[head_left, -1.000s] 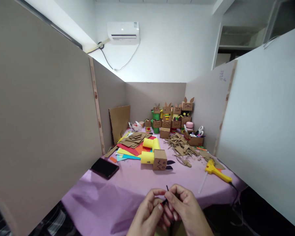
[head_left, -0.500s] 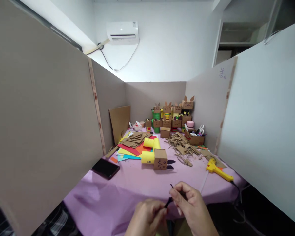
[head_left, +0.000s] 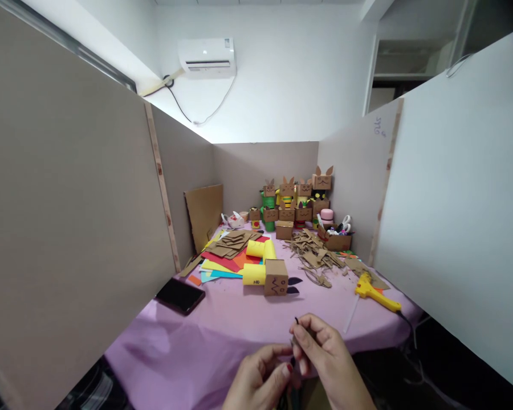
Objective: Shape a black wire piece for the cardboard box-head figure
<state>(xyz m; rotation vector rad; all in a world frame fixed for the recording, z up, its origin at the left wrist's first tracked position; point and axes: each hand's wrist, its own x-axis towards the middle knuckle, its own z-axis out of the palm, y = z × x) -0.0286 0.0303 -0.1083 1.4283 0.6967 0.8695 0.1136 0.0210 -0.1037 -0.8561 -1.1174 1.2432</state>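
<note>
Right hand (head_left: 325,348): grip pinches a dark strip (head_left: 296,320) over the bench's (head_left: 235,316) near edge. Left hand (head_left: 259,376): grip pinches a dark piece (head_left: 293,361), mostly hidden. Risk: uneven pull could tear or drop the thin strip.

A single view looks out from the wearer's head, facing forward and down over the table (head_left: 226,324), with the box-headed figure (head_left: 276,278) lying a little below mid-picture. The left hand (head_left: 260,378) and right hand (head_left: 325,350) are closer to the lens than the figure, their arms cut off by the lower edge. The left panel (head_left: 77,210) and right panel (head_left: 453,188) flank the figure (the lens takes in enough width for both), while the air conditioner (head_left: 207,57), much farther off than the figure, shows high on the wall (head_left: 282,80) beyond it.
</note>
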